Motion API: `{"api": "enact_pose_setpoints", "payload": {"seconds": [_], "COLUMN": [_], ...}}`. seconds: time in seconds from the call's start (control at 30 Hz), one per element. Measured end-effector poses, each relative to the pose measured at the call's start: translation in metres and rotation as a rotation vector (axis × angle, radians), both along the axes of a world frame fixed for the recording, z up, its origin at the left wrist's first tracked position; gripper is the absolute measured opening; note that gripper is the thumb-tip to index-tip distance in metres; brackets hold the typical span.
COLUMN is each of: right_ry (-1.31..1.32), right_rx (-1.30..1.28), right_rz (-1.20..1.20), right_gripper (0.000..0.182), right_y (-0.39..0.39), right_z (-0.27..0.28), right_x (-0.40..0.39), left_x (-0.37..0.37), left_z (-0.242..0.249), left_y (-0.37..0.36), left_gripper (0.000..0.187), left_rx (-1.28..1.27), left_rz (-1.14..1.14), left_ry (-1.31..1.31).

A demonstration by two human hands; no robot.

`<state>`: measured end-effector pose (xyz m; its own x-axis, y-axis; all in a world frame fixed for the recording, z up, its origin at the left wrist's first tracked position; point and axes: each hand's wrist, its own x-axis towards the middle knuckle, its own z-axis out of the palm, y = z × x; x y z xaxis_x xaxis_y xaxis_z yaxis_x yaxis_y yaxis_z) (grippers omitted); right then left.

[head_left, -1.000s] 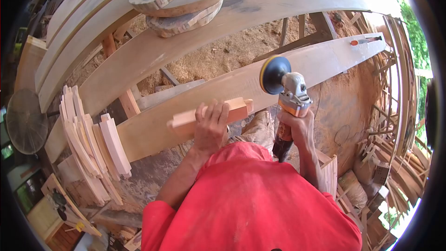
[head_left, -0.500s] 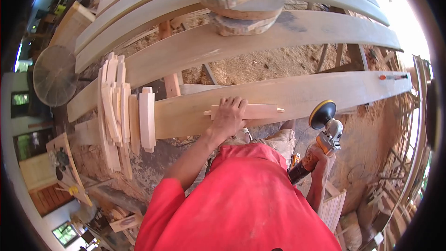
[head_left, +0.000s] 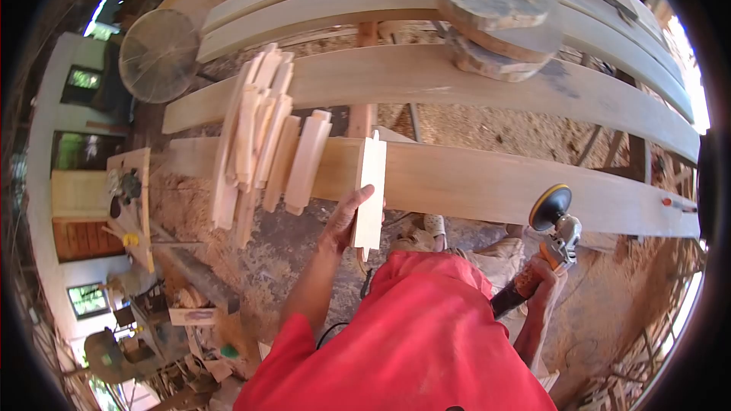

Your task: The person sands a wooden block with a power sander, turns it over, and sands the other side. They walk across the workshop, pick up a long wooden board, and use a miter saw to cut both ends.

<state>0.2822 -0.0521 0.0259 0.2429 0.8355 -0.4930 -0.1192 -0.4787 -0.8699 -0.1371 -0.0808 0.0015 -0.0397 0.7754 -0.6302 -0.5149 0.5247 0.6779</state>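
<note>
My left hand (head_left: 349, 217) is wrapped round a pale wooden piece (head_left: 371, 190) with a narrow tenon at each end, held upright over the near edge of a long plank (head_left: 472, 180). On the right, my right hand (head_left: 545, 275) grips the body of an angle grinder (head_left: 563, 242), whose round black pad with a yellow rim faces up and left. Left of the held piece, a stack of similar wooden pieces (head_left: 263, 122) lies across the planks.
Thick wood slabs (head_left: 495, 0) are piled on the farther planks. A round mesh fan guard (head_left: 158, 55) stands at the far left. An orange-handled tool (head_left: 678, 204) lies at the plank's right end. Sawdust covers the ground between planks.
My left hand has lifted the wooden piece off the plank, turned it from crosswise to upright and brought it left towards the stack. The head view has shifted; my right hand still holds the grinder.
</note>
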Motion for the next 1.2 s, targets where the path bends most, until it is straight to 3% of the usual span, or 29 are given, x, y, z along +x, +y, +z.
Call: {"api": "enact_pose_setpoints", "payload": {"seconds": [0.17,0.23,0.3,0.37,0.4,0.43,0.5,0.57,0.63,0.77,0.93,1.2], "right_ry": [0.017,0.066,0.080,0.084,0.054,0.019,-0.008,-0.072,-0.045,-0.068,0.078,0.031], "right_rx": [-0.003,0.004,0.035,0.062,0.085,0.105,0.105,0.136,0.152,0.184,0.170,0.031], "right_rz": [0.054,0.105,0.132,0.155,0.183,0.207,0.287,0.345,0.361,0.474,0.506,0.502], "right_gripper": [0.024,0.024,0.025,0.025,0.026,0.028,0.030,0.032,0.036,0.032,0.041,0.029], "right_y": [0.008,0.013,0.019,0.025,0.027,0.029,0.033,0.042,0.052,0.074,0.097,0.087], "right_z": [-0.002,0.005,0.007,0.010,0.013,0.018,0.030,0.031,0.038,0.078,0.099,0.077], "right_x": [-0.013,-0.012,-0.021,-0.030,-0.035,-0.040,-0.033,-0.036,-0.042,-0.049,-0.053,-0.016], "left_x": [-0.007,-0.004,-0.006,-0.006,0.002,0.003,0.030,0.051,0.074,0.116,0.139,0.160], "left_z": [0.011,0.012,0.006,-0.002,0.000,-0.004,-0.027,-0.032,-0.014,0.007,0.021,0.041], "left_y": [-0.033,-0.040,-0.048,-0.054,-0.053,-0.053,-0.040,-0.028,-0.001,0.036,0.069,0.137], "left_gripper": [0.074,0.074,0.079,0.082,0.080,0.068,0.059,0.051,0.043,0.047,0.052,0.045], "left_rx": [0.227,0.340,0.332,0.311,0.147,0.135,0.203,0.270,0.357,0.458,0.488,0.546], "left_rz": [0.171,0.237,0.313,0.301,0.320,0.224,0.291,0.254,0.271,0.208,0.107,0.121], "left_ry": [-0.244,-0.489,-0.498,-0.178,0.034,0.227,0.582,0.537,0.175,0.109,-0.011,-0.070]}}
